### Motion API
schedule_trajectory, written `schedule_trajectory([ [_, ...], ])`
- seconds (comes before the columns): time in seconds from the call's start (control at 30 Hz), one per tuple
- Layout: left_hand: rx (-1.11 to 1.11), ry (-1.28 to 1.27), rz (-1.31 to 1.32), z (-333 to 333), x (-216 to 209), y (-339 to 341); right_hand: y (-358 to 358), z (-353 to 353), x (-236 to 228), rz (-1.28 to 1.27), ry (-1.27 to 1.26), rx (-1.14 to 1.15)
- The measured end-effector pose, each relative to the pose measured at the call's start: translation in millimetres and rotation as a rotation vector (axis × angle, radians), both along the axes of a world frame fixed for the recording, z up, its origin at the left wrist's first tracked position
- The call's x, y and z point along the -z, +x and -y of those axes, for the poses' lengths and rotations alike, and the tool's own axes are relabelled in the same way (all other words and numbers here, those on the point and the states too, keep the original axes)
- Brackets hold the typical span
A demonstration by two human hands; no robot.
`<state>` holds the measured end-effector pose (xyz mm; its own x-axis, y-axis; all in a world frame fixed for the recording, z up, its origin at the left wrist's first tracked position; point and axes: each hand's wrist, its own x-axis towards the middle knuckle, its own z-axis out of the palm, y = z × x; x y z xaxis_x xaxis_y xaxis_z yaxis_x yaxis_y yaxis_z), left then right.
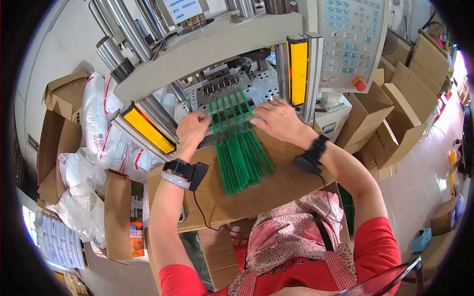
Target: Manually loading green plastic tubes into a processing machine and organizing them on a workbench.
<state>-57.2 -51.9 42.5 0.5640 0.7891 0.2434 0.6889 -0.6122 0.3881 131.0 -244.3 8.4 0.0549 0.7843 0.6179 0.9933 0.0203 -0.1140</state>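
Several thin green sticks lie side by side in the metal mould of a press, their far ends at a row of dark fittings. My left hand is closed at the leftmost stick, thumb and fingertips pressed together on it. On the other side, my right hand has its thumb and fingers bent in at the rightmost stick, seemingly gripping it. The exact contact of these fingertips is small and partly hidden. Just in front of the mould, a fanned pile of green sticks rests on a brown board.
The press's upper plate spans above the mould, with yellow bars at both sides. A control panel with a red button stands right. Cardboard boxes and white sacks flank the press. Cables run from my wrist bands.
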Motion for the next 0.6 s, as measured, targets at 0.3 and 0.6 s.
schedule_trajectory([
  [0.3, 0.325, -0.254, 0.276, 73.1, -22.7, -64.6, 2.3, 163.5, 18.6, -0.065, -0.068, 0.122],
  [0.6, 0.133, -0.277, 0.343, 143.9, 14.5, -121.2, -12.4, 207.2, 29.1, -0.042, -0.081, 0.044],
])
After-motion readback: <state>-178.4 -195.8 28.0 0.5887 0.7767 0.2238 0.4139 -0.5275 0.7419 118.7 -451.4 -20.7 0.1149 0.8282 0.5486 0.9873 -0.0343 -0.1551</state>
